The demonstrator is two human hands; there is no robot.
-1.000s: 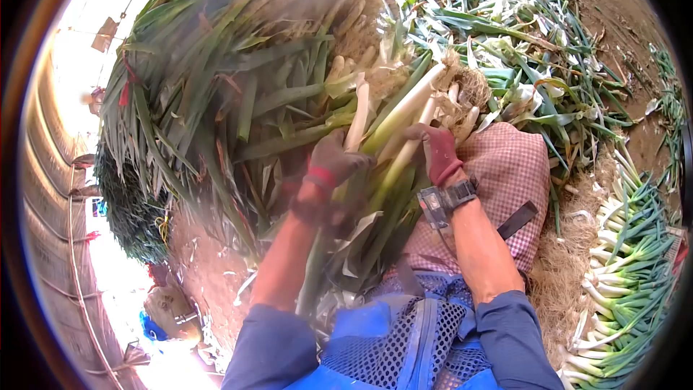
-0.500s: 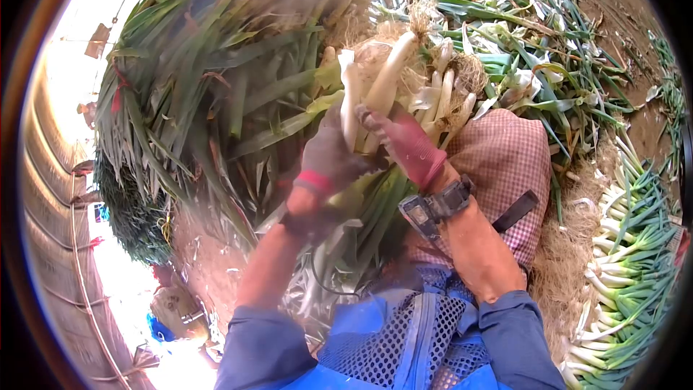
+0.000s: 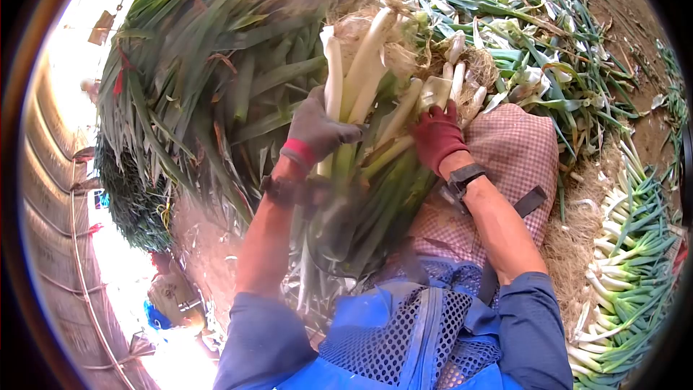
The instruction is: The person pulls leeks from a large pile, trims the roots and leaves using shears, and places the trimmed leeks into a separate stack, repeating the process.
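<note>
My left hand point(image 3: 320, 130), in a grey glove with a red cuff, is wrapped round the white stems of a few green onions point(image 3: 361, 76). Their roots point up and away, and their green leaves hang toward my lap. To the right, my right hand point(image 3: 438, 133), in a red glove, has its fingers closed on the white stems of other green onions point(image 3: 456, 79) with tangled brown roots. These lie beside my knee, which a pink checked cloth point(image 3: 509, 144) covers.
A large heap of leafy green onions point(image 3: 180, 72) fills the left. Stripped leaves point(image 3: 534, 43) lie scattered at the upper right. A long row of cleaned green onions point(image 3: 624, 267) runs down the right side, beside loose roots point(image 3: 574, 245).
My hands have moved apart. My right hand has left the stems near my left hand and now grips others to the right; my left hand has shifted slightly left.
</note>
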